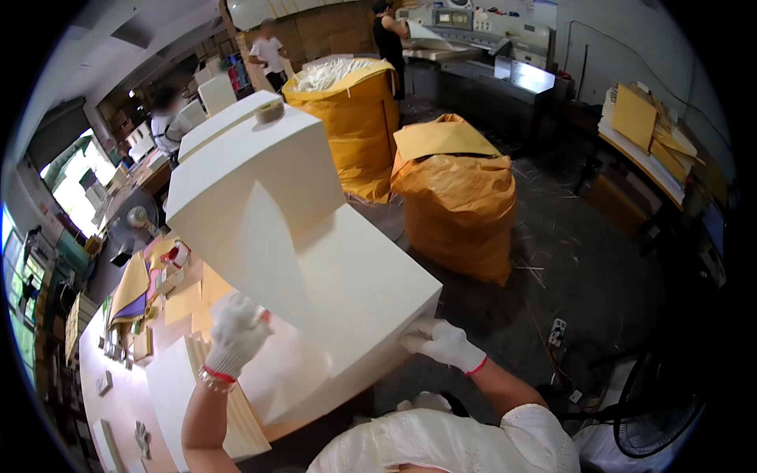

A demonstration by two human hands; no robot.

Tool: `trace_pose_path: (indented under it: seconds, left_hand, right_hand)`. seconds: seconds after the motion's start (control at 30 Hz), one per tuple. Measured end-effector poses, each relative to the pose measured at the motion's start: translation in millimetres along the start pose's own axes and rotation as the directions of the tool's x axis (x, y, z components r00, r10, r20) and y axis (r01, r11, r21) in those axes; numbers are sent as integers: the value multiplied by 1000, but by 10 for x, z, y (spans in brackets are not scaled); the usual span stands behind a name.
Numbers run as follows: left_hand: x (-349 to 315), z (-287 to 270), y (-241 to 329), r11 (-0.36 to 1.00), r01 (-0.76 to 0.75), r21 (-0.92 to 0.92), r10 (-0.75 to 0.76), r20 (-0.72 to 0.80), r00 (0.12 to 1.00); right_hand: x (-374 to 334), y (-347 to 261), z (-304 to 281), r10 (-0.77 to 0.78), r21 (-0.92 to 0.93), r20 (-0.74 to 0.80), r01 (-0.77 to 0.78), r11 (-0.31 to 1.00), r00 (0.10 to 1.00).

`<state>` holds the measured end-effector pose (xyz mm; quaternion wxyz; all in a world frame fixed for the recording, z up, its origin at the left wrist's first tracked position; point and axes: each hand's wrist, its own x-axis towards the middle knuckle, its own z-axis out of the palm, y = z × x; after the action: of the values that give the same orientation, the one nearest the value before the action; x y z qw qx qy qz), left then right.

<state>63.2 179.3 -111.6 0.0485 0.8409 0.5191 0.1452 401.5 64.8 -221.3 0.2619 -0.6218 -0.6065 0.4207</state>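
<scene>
A tall stack of large white paper sheets stands on the table in front of me. On its far part rises a higher white stack, and a pale pointed sheet flap curves up against it. My left hand, in a white glove with a red cuff, is closed beside the stack's left edge. A small red bit shows at its fingers; what it holds is unclear. My right hand, gloved likewise, grips the stack at its near right edge, some fingertips hidden against the sheets.
A roll of tape lies on the higher stack. Yellow sheets, small blocks and a grey glove lie on the pink table. Two large orange sacks stand beyond. A black fan is at right. Several people work farther off.
</scene>
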Motion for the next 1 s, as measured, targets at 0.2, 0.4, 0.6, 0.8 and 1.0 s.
trace_pose_path:
  seconds: [0.2,0.4,0.6,0.8,1.0]
  left_hand:
    - [252,433,1021,923,-384,30,380,94,920]
    - [314,631,1687,852,-521,46,522,-4,853]
    - [308,673,1941,925,-362,118,360,34,932]
    - [392,579,1885,946,-324,-1,323,83,943]
    - [490,517,1708,926,-347,-149,367,143,919]
  right_hand:
    - [18,149,-130,-158,179,48,147,973,986]
    - [76,620,-246,-250,463,-107,271,844,962]
    - [43,630,-499,-252,566,-180,310,764,951]
    - [-19,519,-513,-312,613,-77,292,734,947]
    - [-1,324,-359,-458,754,5,297,585,889]
